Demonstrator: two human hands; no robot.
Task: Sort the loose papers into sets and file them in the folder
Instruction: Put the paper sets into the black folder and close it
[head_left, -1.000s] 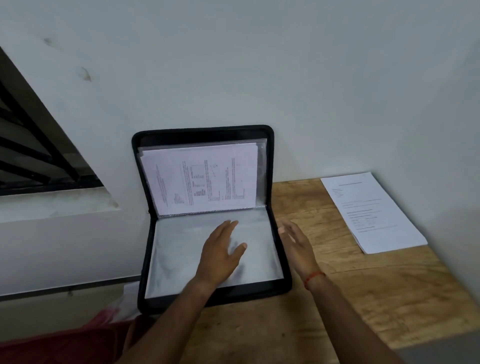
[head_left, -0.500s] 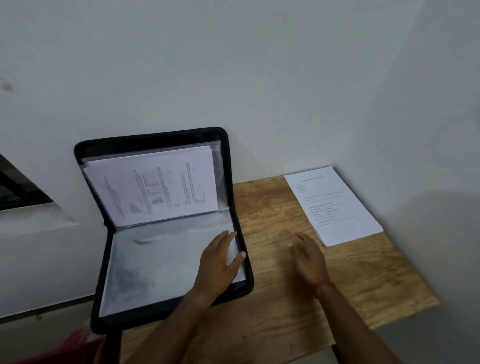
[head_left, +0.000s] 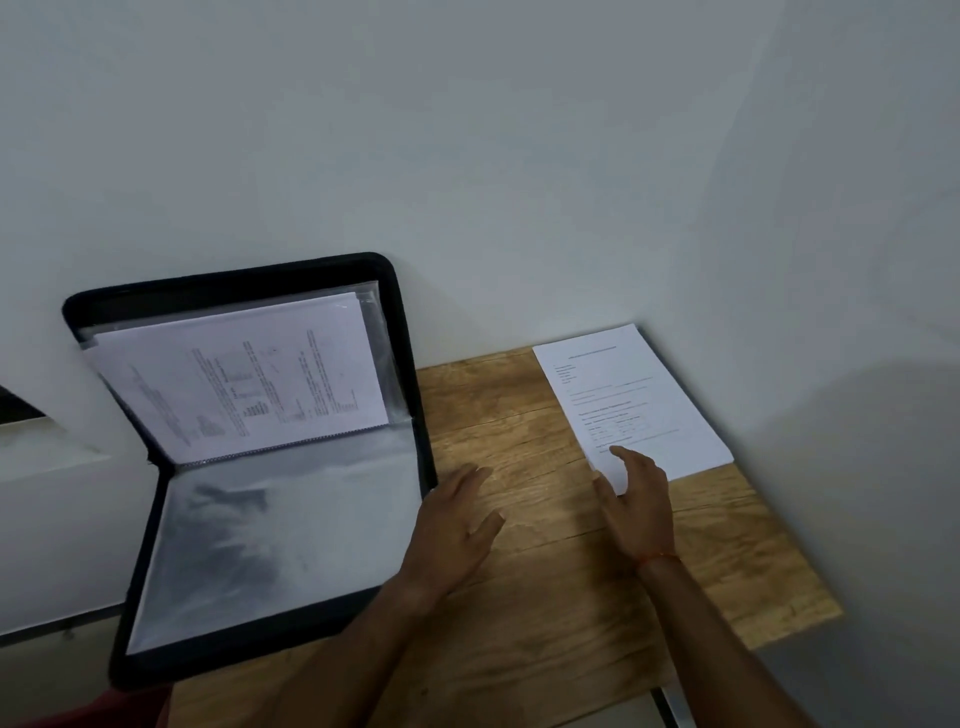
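Note:
A black zip folder (head_left: 234, 280) lies open on the left of the wooden table (head_left: 519, 597), its upper half leaning on the wall. That half holds printed sheets (head_left: 244, 384) in a clear sleeve; the lower half shows a bare clear sleeve (head_left: 270, 540). A stack of loose printed papers (head_left: 631, 395) lies at the table's back right. My left hand (head_left: 452, 525) is flat with fingers straight, over the folder's right edge and the table. Fingers extended, my right hand (head_left: 636, 499) touches the stack's near-left corner.
A white wall rises right behind the table and to its right. The table's right and front edges are close to the stack. A dark window frame (head_left: 15, 408) shows at the far left. Red cloth (head_left: 78, 714) is at the bottom left.
My left hand slid off the lower sleeve to the folder's right edge. My right hand travelled right across the table to the paper stack. The view shifted right.

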